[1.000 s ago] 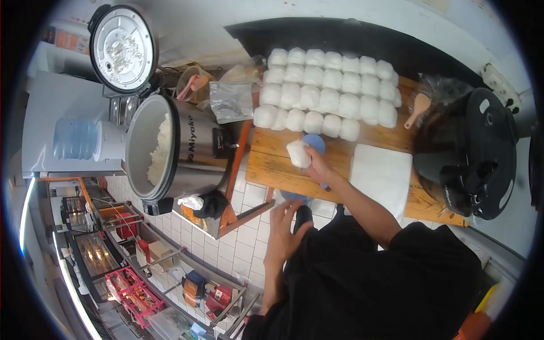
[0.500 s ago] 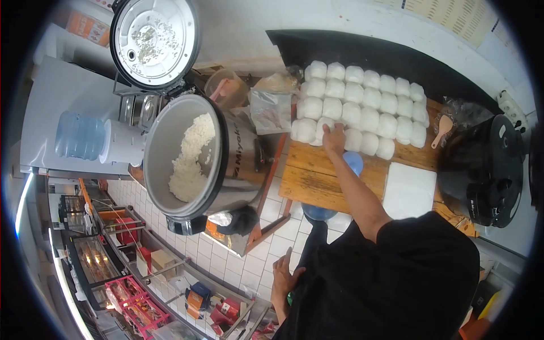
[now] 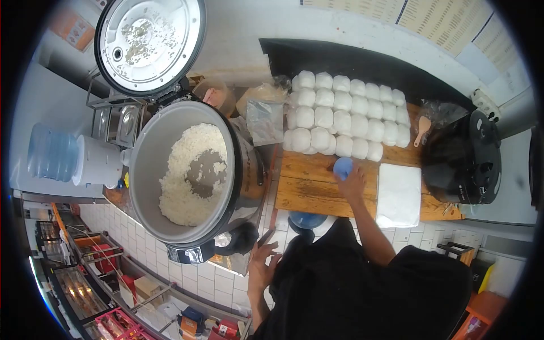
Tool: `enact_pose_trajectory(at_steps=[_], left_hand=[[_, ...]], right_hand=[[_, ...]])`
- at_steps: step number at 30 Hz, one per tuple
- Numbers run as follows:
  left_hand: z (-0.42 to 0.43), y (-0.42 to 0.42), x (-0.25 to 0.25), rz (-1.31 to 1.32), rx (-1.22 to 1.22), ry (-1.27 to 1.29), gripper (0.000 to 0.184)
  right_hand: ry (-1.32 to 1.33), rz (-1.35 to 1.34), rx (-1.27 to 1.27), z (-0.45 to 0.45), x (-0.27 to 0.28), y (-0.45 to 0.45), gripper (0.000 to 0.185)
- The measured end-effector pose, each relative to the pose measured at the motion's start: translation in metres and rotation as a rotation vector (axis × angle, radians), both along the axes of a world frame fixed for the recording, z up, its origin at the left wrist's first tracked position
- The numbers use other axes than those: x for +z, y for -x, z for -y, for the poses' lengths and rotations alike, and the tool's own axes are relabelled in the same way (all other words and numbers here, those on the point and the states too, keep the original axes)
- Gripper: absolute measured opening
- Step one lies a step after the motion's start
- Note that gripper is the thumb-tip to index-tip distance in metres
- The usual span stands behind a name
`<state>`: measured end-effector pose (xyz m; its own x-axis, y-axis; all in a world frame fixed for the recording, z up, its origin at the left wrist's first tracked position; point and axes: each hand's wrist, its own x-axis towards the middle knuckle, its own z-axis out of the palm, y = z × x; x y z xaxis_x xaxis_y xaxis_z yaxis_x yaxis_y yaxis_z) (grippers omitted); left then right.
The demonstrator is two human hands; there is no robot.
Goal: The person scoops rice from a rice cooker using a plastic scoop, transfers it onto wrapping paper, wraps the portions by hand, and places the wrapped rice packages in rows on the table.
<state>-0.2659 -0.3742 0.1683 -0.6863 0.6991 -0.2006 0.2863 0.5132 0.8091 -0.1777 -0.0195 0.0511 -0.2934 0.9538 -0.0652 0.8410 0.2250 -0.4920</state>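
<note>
My right hand (image 3: 352,182) closes on a small blue bowl (image 3: 343,168) over the wooden table (image 3: 309,181). Behind it, white wrapped portions (image 3: 341,122) stand in stacked rows. A stack of white paper sheets (image 3: 398,192) lies to the right of that hand. My left hand (image 3: 262,266) hangs below the table's edge, its fingers apart and holding nothing, near the large rice cooker. The cooker (image 3: 148,170) stands open with white rice (image 3: 195,175) inside.
The raised cooker lid (image 3: 150,45) is at the upper left. A closed black cooker (image 3: 464,158) stands on the right, beside a rice paddle (image 3: 422,130). Plastic bags (image 3: 264,120) lie between cooker and table. A blue stool (image 3: 306,220) is under the table.
My right hand first set a white portion on the front row, then moved back down to the blue bowl. My left hand shifted left and down. The view turned toward the open cooker.
</note>
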Motion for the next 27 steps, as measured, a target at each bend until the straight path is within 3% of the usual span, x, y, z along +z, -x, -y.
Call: enact_pose_trajectory(at_steps=[2, 4, 6, 7, 9, 11, 13, 15, 16, 19, 21, 23, 25, 27], left_hand=[[-0.017, 0.011, 0.042, 0.047, -0.033, -0.096, 0.02], [-0.019, 0.021, 0.067, -0.112, -0.066, -0.292, 0.016], [-0.011, 0.035, 0.093, -0.321, -0.067, -0.488, 0.012], [0.0, 0.041, 0.095, -0.323, -0.038, -0.493, 0.012], [0.022, 0.051, 0.092, -0.66, 0.249, -0.764, 0.011], [0.042, 0.06, 0.088, -0.893, 0.532, -0.643, 0.018], [0.072, 0.066, 0.064, -0.896, 0.609, -0.457, 0.047], [0.071, 0.08, 0.06, -0.789, 0.674, -0.462, 0.072], [0.074, 0.082, 0.05, -0.778, 0.678, -0.445, 0.089], [0.063, 0.096, 0.025, -0.8, 0.772, -0.739, 0.079], [0.037, 0.101, 0.035, -0.66, 1.105, -0.968, 0.055], [0.02, 0.107, 0.054, -0.504, 1.352, -1.051, 0.039], [0.009, 0.113, 0.065, -0.486, 1.5, -0.932, 0.034], [0.007, 0.117, 0.065, -0.462, 1.641, -0.807, 0.028]], right_hand=[[0.037, 0.1, -0.011, 0.018, -0.024, -0.023, 0.061], [0.07, -0.146, -0.02, 0.004, -0.077, -0.049, 0.055], [0.046, -0.13, 0.031, -0.005, -0.058, -0.063, 0.05], [0.029, -0.134, 0.074, -0.005, -0.038, -0.057, 0.044], [0.312, -0.419, -0.006, 0.003, 0.056, -0.031, 0.032], [0.806, -0.991, 0.131, -0.018, 0.092, -0.03, 0.027], [0.874, -0.895, 0.442, -0.004, 0.182, 0.011, 0.029], [0.366, -0.406, 0.907, 0.009, 0.256, 0.056, 0.033], [0.26, -0.291, 0.952, 0.033, 0.301, 0.087, 0.035], [0.116, -0.035, 1.045, 0.107, 0.375, 0.182, 0.039], [-0.182, 0.2, 1.21, 0.133, 0.362, 0.24, 0.038], [-0.29, 0.231, 1.416, 0.15, 0.32, 0.294, 0.038], [-0.207, 0.352, 1.515, 0.169, 0.287, 0.35, 0.037], [-0.487, 0.221, 1.634, 0.193, 0.255, 0.39, 0.036]])
